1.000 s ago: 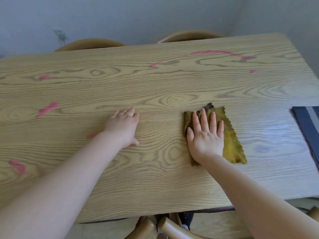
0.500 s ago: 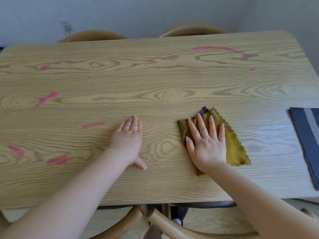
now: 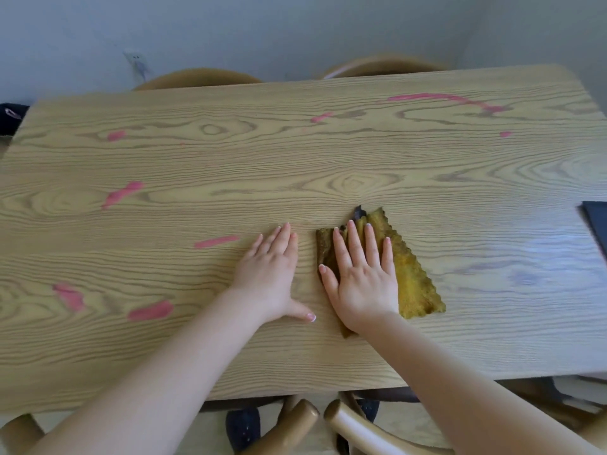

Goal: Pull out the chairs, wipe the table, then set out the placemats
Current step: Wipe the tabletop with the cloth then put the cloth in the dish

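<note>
Wiping step. My right hand (image 3: 359,277) lies flat, fingers straight and spread, pressing the cloth (image 3: 410,277) onto the table (image 3: 328,152) at centre frame, a little right. My left hand (image 3: 271,269) rests flat just left of it, fingers straight and together, holding nothing; it only braces me. Pink smears remain: a streak (image 3: 216,241) left of my left hand, two blotches (image 3: 150,311) at lower left, one (image 3: 122,193) at mid left, and a long trail (image 3: 450,100) at upper right with small marks near the far edge. The wood right of the cloth shows no pink and has a damp-looking sheen, so I judge the wipe well under half done.

To do it well, I keep the palm flat and the pressure even, sweep leftward in overlapping passes over each smear, and move my bracing hand out of the cloth's path. The far marks call for a long reach; refolding to a fresh face may prevent re-smearing. A dark placemat (image 3: 596,221) lies at the right edge, not yet set out.
</note>
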